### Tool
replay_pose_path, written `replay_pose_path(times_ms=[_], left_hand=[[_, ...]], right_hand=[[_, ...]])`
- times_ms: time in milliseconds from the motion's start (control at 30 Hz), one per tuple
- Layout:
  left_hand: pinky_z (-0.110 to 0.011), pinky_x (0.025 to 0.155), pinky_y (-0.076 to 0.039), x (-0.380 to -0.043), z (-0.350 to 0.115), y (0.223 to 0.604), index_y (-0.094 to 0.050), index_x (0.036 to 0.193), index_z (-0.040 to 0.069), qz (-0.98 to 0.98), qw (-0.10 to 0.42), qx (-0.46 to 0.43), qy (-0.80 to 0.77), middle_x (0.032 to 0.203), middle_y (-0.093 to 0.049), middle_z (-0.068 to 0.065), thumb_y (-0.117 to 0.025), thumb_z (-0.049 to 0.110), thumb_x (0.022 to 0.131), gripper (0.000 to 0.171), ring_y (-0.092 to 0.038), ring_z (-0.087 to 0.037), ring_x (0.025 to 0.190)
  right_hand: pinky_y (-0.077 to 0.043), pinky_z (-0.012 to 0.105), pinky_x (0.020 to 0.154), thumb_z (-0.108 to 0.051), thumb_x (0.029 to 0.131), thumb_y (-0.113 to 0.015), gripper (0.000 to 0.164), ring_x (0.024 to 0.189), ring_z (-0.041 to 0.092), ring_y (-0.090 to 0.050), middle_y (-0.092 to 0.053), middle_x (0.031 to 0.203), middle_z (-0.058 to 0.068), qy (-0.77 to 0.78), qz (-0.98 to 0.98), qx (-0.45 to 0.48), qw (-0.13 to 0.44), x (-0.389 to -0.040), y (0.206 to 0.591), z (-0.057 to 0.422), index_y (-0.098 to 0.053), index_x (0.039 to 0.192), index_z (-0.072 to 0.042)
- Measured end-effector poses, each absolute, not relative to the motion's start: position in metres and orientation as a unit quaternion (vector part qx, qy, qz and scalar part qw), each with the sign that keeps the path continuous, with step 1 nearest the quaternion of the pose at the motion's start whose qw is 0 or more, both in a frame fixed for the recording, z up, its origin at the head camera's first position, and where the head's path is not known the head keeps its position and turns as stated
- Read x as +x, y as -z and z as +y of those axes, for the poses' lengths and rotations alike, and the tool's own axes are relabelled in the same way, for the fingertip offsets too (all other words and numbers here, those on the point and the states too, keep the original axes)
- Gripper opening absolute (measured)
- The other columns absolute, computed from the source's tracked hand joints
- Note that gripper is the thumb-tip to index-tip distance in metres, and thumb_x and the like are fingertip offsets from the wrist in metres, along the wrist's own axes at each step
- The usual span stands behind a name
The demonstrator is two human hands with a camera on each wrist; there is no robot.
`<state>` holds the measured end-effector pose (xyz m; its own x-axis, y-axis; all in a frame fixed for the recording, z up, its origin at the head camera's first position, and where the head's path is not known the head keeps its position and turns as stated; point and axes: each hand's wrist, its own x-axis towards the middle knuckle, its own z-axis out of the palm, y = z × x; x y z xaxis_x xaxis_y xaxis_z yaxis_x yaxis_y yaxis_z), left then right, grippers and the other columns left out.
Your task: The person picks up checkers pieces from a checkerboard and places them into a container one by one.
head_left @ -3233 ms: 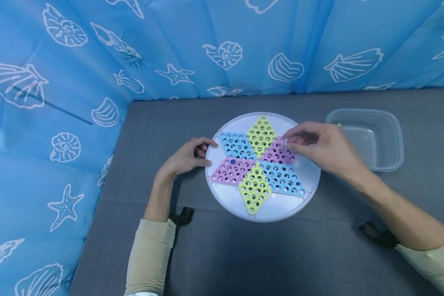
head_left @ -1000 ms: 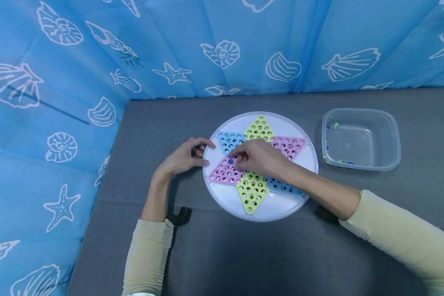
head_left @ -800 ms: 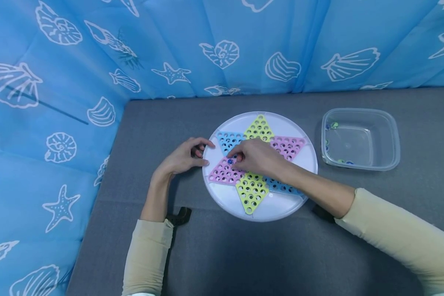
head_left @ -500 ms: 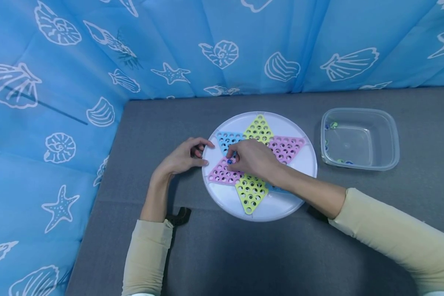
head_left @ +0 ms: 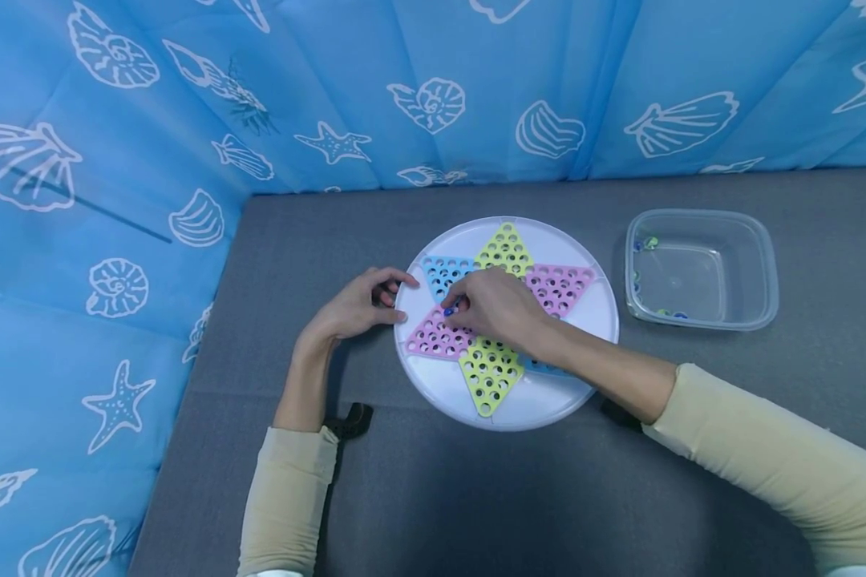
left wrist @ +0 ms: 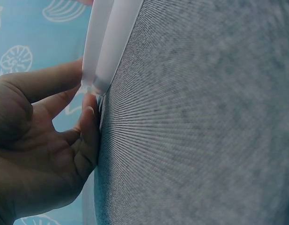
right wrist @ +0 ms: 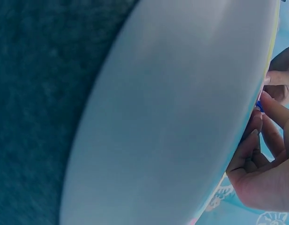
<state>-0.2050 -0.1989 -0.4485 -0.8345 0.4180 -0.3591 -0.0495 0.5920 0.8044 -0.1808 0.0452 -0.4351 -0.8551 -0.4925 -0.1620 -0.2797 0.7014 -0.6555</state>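
A round white Chinese checkers board with a star of pink, blue and yellow holed points lies on the grey table. My right hand is over its left half, thumb and index finger pinching a small blue marble at the top of the left pink point. The same marble shows as a blue spot between fingertips in the right wrist view. My left hand holds the board's left rim by thumb and fingers. Close up in the left wrist view, fingertips meet the white rim.
A clear plastic container with several blue and green marbles along its left side stands right of the board. Blue cloth with white shells hangs at the back and left. A black strap is on the left wrist.
Since the oldest frame my right hand has moved left from the right pink point to the blue marble, and its fingers have closed on it. My left hand has stayed at the rim.
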Motion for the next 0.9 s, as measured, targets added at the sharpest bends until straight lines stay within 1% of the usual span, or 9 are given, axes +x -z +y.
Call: replay_pose_path(times_ms=[167,267,400,533,667,767,900], left_hand=[[-0.039,0.084,-0.037,-0.205,-0.198,0.448,-0.062,0.127,0.011,0.853,0.267,0.104,-0.437,0.112,-0.044,-0.012,-0.073,0.0,0.084,0.046,-0.046,-0.026,0.092],[-0.039,0.084,-0.037,-0.205,-0.198,0.449,-0.062,0.126,0.012,0.854,0.267,0.1,-0.436,0.113,-0.044,-0.011,-0.073,0.0,0.084,0.045,-0.047,-0.026,0.093],[-0.039,0.085,-0.038,-0.205,-0.198,0.449,-0.063,0.126,0.013,0.855,0.265,0.097,-0.435,0.114,-0.044,-0.011,-0.074,0.001,0.084,0.045,-0.047,-0.026,0.095],[-0.039,0.084,-0.037,-0.205,-0.199,0.449,-0.063,0.126,0.011,0.854,0.264,0.099,-0.437,0.112,-0.044,-0.012,-0.074,0.0,0.085,0.044,-0.047,-0.027,0.093],[-0.038,0.084,-0.037,-0.205,-0.2,0.45,-0.063,0.126,0.009,0.852,0.263,0.102,-0.441,0.111,-0.044,-0.013,-0.074,-0.001,0.085,0.044,-0.046,-0.026,0.091],[-0.038,0.084,-0.037,-0.206,-0.199,0.451,-0.063,0.127,0.008,0.851,0.261,0.104,-0.443,0.112,-0.044,-0.013,-0.074,0.0,0.085,0.044,-0.046,-0.026,0.092],[-0.038,0.084,-0.037,-0.205,-0.199,0.45,-0.063,0.126,0.01,0.851,0.261,0.102,-0.445,0.112,-0.044,-0.013,-0.074,0.0,0.085,0.043,-0.046,-0.026,0.092]], right_hand=[[-0.04,0.029,0.056,-0.026,0.087,-0.078,0.023,0.057,0.012,-0.054,-0.065,0.07,-0.006,0.345,0.897,-0.218,0.169,-0.183,0.437,0.051,-0.078,0.107,-0.015],[-0.042,0.031,0.061,-0.024,0.088,-0.077,0.021,0.063,0.013,-0.057,-0.066,0.073,-0.006,0.376,0.883,-0.212,0.184,-0.184,0.435,0.056,-0.078,0.108,-0.016],[-0.044,0.032,0.066,-0.021,0.087,-0.077,0.021,0.071,0.012,-0.059,-0.069,0.079,-0.007,0.412,0.868,-0.203,0.189,-0.184,0.434,0.064,-0.078,0.108,-0.017],[-0.047,0.032,0.069,-0.021,0.087,-0.078,0.022,0.075,0.011,-0.061,-0.07,0.083,-0.007,0.42,0.865,-0.204,0.183,-0.183,0.434,0.068,-0.077,0.109,-0.017],[-0.047,0.033,0.067,-0.023,0.086,-0.079,0.022,0.073,0.012,-0.061,-0.07,0.085,-0.007,0.427,0.866,-0.194,0.176,-0.182,0.433,0.072,-0.077,0.108,-0.019],[-0.047,0.034,0.067,-0.024,0.085,-0.08,0.023,0.072,0.012,-0.06,-0.069,0.084,-0.008,0.429,0.868,-0.193,0.159,-0.181,0.43,0.076,-0.077,0.107,-0.02],[-0.046,0.032,0.068,-0.024,0.084,-0.081,0.024,0.073,0.011,-0.059,-0.067,0.08,-0.007,0.437,0.866,-0.199,0.137,-0.179,0.425,0.085,-0.078,0.107,-0.019]])
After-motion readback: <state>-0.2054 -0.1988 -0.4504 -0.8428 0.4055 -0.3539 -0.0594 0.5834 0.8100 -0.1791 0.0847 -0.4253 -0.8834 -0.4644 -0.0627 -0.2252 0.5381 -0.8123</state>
